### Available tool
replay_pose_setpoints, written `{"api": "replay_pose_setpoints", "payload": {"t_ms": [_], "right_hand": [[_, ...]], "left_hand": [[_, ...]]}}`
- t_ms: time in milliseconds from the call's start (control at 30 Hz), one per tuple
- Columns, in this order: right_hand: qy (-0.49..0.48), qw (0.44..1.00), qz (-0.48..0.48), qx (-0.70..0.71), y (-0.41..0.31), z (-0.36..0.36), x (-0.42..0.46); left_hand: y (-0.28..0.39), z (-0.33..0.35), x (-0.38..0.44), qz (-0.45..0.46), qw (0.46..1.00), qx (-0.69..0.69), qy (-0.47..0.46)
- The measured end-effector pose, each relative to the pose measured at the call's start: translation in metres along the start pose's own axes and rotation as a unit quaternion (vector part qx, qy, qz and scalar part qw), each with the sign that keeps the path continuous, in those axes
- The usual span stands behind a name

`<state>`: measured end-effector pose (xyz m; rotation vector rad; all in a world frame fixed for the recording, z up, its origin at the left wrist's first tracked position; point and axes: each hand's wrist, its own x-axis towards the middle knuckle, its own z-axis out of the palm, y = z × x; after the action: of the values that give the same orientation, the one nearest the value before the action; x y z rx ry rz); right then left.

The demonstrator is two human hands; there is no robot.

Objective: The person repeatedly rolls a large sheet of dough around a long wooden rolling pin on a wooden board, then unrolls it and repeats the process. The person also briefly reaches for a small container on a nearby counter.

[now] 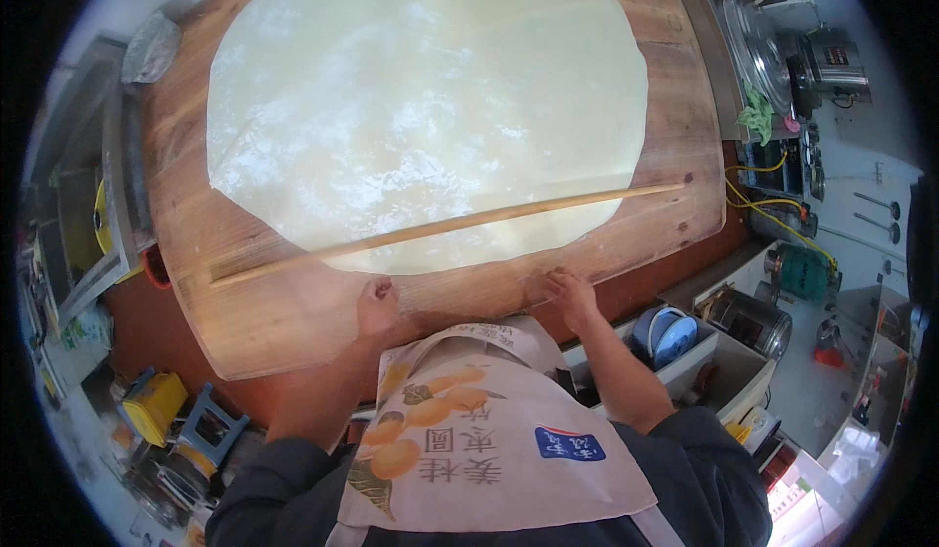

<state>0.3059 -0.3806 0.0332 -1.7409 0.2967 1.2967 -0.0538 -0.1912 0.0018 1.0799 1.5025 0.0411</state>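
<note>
A large, thin sheet of rolled dough (411,107), dusted with white flour in patches, covers most of a wooden board (675,107). Across its near part lies a long, thin wooden rolling pin (455,221), tilted up to the right, with both ends reaching past the dough onto bare wood. My left hand (378,309) is curled just below the dough's near edge, with nothing visible in it. Farther right, my right hand (571,296) is bent at the board's front edge, apart from the pin. Blur hides whether its fingers hold anything.
A plastic bag (152,47) sits by the board's left side. Lower left are a yellow container (155,408) and a blue-grey stool (213,424). At right stand a blue lidded container (665,336), metal pots (748,320) and a yellow hose (785,228).
</note>
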Motion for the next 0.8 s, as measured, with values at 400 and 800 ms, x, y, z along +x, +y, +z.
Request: {"api": "replay_pose_setpoints", "payload": {"t_ms": [400,800], "right_hand": [[-0.040,0.989,0.133,0.045,-0.016,0.070,0.043],[-0.142,0.986,-0.081,0.028,-0.105,0.079,0.036]], "left_hand": [[0.027,0.033,0.022,-0.216,0.884,-0.414,-0.033],[0.084,0.001,0.040,0.055,0.938,-0.341,0.006]]}}
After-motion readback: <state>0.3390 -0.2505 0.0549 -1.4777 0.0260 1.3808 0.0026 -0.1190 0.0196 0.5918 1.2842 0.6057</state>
